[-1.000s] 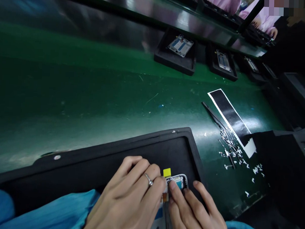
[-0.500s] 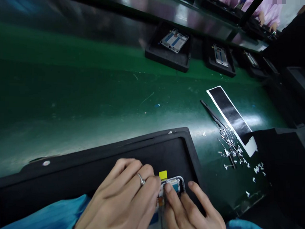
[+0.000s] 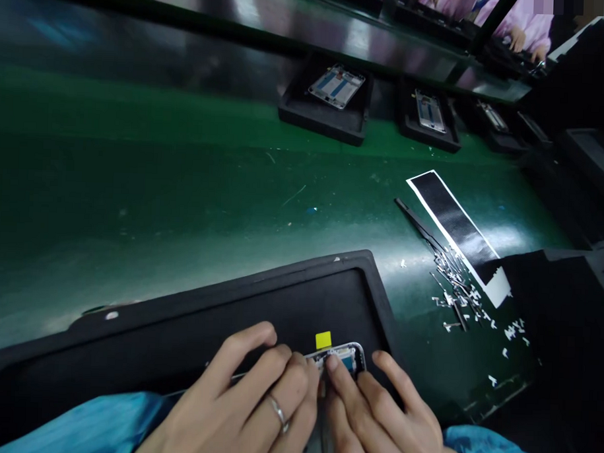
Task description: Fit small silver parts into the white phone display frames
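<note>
The person's right hand [image 3: 382, 414] rests a fingertip on the inner parts of an open phone [image 3: 355, 358]; the left hand [image 3: 256, 400] curls over its other side, and whether either pinches anything cannot be told. A flat, square yellow tab [image 3: 323, 340] juts from the phone's rounded, silvery rim. The phone is at the right end of a matte black tray [image 3: 378, 282] on a glossy green table [image 3: 194, 203], where tiny white scraps [image 3: 510, 331] lie near a shiny, white-edged black strip [image 3: 451, 215]
</note>
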Tool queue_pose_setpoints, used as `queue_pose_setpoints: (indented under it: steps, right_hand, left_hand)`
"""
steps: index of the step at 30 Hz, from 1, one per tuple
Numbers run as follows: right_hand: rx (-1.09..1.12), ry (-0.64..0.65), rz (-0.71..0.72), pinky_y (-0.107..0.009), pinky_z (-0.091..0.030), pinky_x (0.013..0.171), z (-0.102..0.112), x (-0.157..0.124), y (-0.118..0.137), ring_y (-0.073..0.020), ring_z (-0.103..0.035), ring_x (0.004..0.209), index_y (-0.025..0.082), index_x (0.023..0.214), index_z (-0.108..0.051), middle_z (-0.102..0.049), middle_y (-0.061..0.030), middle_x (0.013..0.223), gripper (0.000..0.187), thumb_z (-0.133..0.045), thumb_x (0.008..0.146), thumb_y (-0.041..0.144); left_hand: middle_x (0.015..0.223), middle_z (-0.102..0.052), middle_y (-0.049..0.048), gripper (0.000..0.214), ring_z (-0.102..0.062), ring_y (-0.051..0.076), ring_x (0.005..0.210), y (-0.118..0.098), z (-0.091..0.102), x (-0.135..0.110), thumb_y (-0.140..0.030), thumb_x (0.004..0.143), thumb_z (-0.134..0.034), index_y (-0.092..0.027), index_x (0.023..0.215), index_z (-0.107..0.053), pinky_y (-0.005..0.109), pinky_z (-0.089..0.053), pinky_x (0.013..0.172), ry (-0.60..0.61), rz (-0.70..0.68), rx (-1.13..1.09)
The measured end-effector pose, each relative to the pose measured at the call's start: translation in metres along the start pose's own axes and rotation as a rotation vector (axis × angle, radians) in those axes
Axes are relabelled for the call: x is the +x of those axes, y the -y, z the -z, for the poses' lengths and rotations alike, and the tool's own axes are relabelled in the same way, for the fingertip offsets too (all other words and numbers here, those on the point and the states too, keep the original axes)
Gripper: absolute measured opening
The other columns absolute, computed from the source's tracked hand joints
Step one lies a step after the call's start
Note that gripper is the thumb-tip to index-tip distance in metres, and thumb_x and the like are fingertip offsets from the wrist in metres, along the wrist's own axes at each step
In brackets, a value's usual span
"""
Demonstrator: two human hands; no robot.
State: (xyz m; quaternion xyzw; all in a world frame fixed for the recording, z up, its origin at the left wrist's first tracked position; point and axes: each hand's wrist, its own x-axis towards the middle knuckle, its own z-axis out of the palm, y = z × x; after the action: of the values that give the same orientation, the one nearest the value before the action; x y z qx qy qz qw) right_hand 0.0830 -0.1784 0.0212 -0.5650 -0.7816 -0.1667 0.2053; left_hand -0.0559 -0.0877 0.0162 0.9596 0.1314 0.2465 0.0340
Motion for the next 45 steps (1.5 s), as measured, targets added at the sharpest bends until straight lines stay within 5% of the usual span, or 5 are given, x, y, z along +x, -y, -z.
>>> queue_pose_setpoints:
  steps: [8, 20, 23, 32, 45]
  right_hand:
    - [0.030, -0.078, -0.072, -0.028, -0.044, 0.073, -0.006, 0.001, 0.007, -0.0106, -0.058, 0.065, 0.014, 0.073, -0.058, -0.068, -0.0016, 0.080, 0.035, -0.027, 0.088, 0.003]
    - [-0.088, -0.090, -0.050, -0.032, -0.043, 0.066, -0.007, 0.016, 0.010, -0.0122, -0.055, 0.053, 0.017, 0.060, -0.052, -0.068, -0.0009, 0.074, 0.033, -0.033, 0.084, 0.004]
    - [-0.082, -0.030, 0.002, -0.031, -0.043, 0.071, -0.003, 0.015, 0.008, -0.0112, -0.056, 0.056, 0.017, 0.063, -0.054, -0.068, -0.0014, 0.078, 0.032, -0.034, 0.084, 0.004]
    - [-0.103, 0.049, 0.020, -0.029, -0.044, 0.077, -0.004, 0.001, 0.006, -0.0090, -0.056, 0.063, 0.017, 0.066, -0.056, -0.067, 0.0002, 0.087, 0.031, -0.034, 0.086, 0.008]
    - [-0.171, 0.068, 0.125, -0.029, -0.042, 0.075, -0.015, -0.003, 0.013, -0.0084, -0.053, 0.064, 0.019, 0.070, -0.061, -0.067, 0.0052, 0.090, 0.027, -0.043, 0.083, 0.004]
  left_hand:
    - [0.070, -0.056, -0.0001, 0.026, -0.046, 0.013, 0.063, 0.007, 0.001, 0.005, -0.007, 0.081, -0.032, -0.016, 0.073, -0.055, 0.026, -0.037, 0.064, -0.033, 0.209, -0.212]
    - [0.070, -0.057, -0.0031, 0.031, -0.049, 0.012, 0.066, 0.013, 0.008, 0.000, -0.010, 0.082, -0.030, -0.021, 0.065, -0.053, 0.028, -0.039, 0.071, 0.084, 0.398, -0.397]
    - [0.065, -0.060, -0.0045, 0.038, -0.055, 0.014, 0.068, 0.019, 0.011, 0.005, -0.012, 0.084, -0.023, -0.023, 0.062, -0.053, 0.030, -0.038, 0.076, 0.070, 0.385, -0.318]
    - [0.067, -0.065, 0.0009, 0.031, -0.062, 0.020, 0.055, 0.037, 0.018, 0.016, -0.011, 0.076, -0.025, -0.022, 0.068, -0.053, 0.029, -0.047, 0.049, 0.273, 0.142, -0.137]
    - [0.079, -0.062, 0.0005, 0.031, -0.056, 0.017, 0.093, 0.042, 0.013, -0.018, -0.038, 0.084, -0.033, -0.022, 0.086, -0.059, 0.030, -0.045, 0.083, 0.220, 0.372, -0.311]
